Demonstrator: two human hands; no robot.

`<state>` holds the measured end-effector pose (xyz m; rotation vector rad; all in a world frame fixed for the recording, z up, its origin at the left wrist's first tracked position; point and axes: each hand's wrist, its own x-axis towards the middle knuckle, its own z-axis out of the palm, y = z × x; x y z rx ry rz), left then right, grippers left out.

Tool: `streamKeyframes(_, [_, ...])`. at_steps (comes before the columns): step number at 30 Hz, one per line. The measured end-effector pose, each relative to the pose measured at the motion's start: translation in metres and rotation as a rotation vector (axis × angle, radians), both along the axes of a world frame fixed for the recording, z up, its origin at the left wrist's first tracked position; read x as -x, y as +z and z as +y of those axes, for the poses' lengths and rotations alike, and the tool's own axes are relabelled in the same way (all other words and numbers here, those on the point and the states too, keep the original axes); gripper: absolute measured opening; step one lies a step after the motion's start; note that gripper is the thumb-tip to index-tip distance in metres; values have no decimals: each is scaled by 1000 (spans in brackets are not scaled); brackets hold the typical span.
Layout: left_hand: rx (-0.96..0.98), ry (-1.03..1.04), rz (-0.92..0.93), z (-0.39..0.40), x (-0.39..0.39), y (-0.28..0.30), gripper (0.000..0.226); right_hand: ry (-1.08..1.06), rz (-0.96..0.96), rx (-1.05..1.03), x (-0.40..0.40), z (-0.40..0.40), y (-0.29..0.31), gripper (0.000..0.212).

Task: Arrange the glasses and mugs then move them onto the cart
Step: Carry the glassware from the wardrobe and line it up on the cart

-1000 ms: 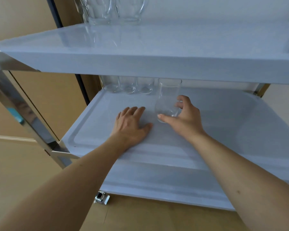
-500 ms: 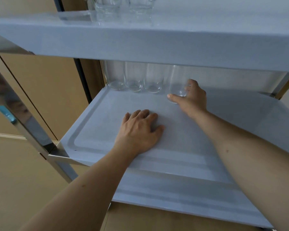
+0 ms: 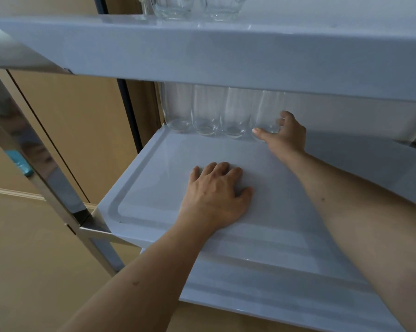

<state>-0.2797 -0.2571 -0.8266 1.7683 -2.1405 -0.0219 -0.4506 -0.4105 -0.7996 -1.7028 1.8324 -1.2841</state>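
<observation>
The cart (image 3: 226, 56) fills most of what I can see, a pale grey frame with steel legs (image 3: 41, 178) on the left. Its top shelf (image 3: 250, 61) runs across above, carrying two clear glass mugs (image 3: 192, 6) at the very top edge, only their bases showing. Below it the middle shelf (image 3: 154, 192) stretches out as a shallow tray, and a lower shelf (image 3: 262, 291) sits under that.

Both forearms reach in over the middle shelf. The left hand (image 3: 216, 195) lies palm down on the tray, its fingers straight and spread, holding nothing, much where it lay a second ago.

The right hand (image 3: 284, 135) is at the back of the shelf, thumb and fingers curled round the base of the fourth glass (image 3: 269, 113). A second ago that glass was in the middle of the tray, well forward of the others. Now it stands upright at the right end of the row, just beside its neighbour.

The three other glasses (image 3: 207, 111) stand side by side against the back wall, from the left corner on, their rims hidden behind the top shelf's edge.

A small teal clip (image 3: 20, 162) sits on the steel leg at left.
</observation>
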Motion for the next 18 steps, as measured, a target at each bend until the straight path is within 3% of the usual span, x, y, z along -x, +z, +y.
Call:
streamKeyframes(10, [8, -1, 20, -1, -1, -1, 56, 0, 51, -46, -1, 1, 0, 81])
streamKeyframes(15, [-7, 3, 7, -1, 3, 1, 54, -49, 119, -110, 6, 13, 1, 109])
streamKeyframes(18, [-30, 12, 4, 0, 3, 3, 58, -24, 223, -117, 10, 29, -1, 105])
